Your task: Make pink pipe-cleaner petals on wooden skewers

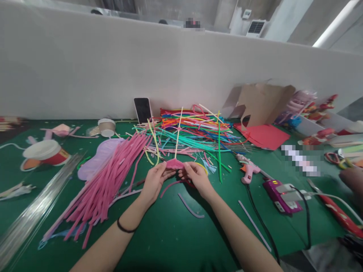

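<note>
My left hand (155, 182) and my right hand (195, 177) meet over the middle of the table. Between their fingertips they pinch a small pink fan-shaped piece (174, 164) that looks made of pipe cleaners. A thin pale stick (177, 141) rises behind its top edge; whether the two are joined I cannot tell. Just below my hands lie a loose pink pipe cleaner (168, 188) and a short mauve pipe cleaner (190, 207). Left of my left hand spreads a thick bundle of pink pipe cleaners (113, 177).
Mixed coloured pipe cleaners (193, 128) pile up at the back beside a phone (143, 109). At right are a pink glue gun (249, 170), a purple power strip (283, 198) with cords and a red-handled tool (337, 213). Paper cup (47, 153) and clear rods (36, 207) lie left.
</note>
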Demonstrator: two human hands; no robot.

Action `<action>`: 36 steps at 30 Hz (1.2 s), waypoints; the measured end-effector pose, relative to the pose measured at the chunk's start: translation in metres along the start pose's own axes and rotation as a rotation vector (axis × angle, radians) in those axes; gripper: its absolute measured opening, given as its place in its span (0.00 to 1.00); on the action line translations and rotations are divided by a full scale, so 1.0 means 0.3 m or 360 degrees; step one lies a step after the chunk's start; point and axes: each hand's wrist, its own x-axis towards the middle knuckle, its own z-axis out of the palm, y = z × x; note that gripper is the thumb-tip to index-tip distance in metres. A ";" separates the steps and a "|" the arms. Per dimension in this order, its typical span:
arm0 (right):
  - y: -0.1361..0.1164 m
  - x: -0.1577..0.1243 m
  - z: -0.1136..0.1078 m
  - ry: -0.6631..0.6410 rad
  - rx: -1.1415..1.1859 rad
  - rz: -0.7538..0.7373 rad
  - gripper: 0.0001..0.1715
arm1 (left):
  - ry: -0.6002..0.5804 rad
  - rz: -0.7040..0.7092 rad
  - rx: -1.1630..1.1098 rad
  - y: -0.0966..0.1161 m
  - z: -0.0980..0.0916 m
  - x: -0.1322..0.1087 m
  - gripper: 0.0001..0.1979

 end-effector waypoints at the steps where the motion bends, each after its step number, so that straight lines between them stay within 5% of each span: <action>1: -0.002 -0.003 0.001 -0.0021 0.0001 0.0002 0.24 | -0.0007 0.0008 -0.0001 -0.003 -0.003 0.001 0.15; 21: -0.007 -0.018 0.023 0.0240 -0.0005 -0.0138 0.13 | -0.0113 -0.0114 -0.0371 -0.009 -0.020 0.010 0.09; 36: 0.006 -0.024 0.034 0.0015 -0.0165 -0.0215 0.21 | -0.0141 -0.0044 0.0057 -0.017 0.002 -0.009 0.10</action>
